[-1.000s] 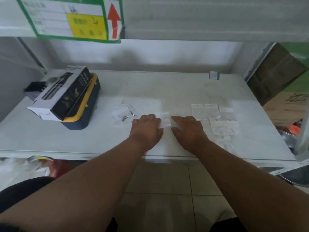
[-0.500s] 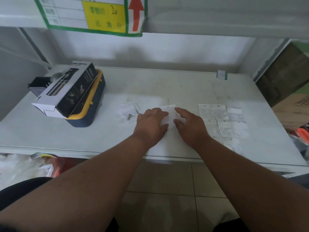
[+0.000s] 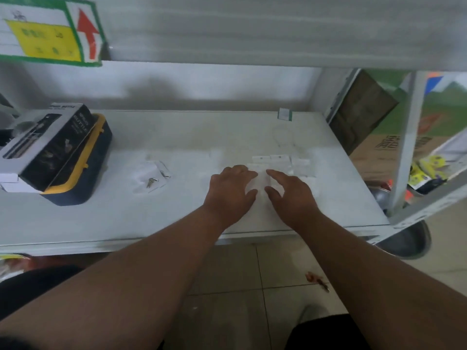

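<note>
A: In the head view, what is seen between the hands?

B: A small clear plastic bag (image 3: 261, 184) is seen, flat, pale and nearly lost against the white shelf (image 3: 189, 137). It lies near the shelf's front edge, right of centre.

A: How is it turned?

B: Its long axis appears to be laid front to back, away from the person. Which end is the mouth cannot be told, since the bag is blurred.

A: And the hands?

B: The left hand (image 3: 231, 192) is held palm down, its fingers loosely spread, with fingertips and thumb set at the bag's left edge. The right hand (image 3: 292, 195) is placed likewise at the right edge. A firm pinch is not shown.

A: What is found nearby?

B: More clear bags (image 3: 300, 164) are laid in rows just beside the right hand. Metal zipper pulls (image 3: 152, 181) are seen on a loose bag further left, and a spray bottle box (image 3: 48, 145) is propped on a yellow-and-navy case (image 3: 93, 160).
</note>
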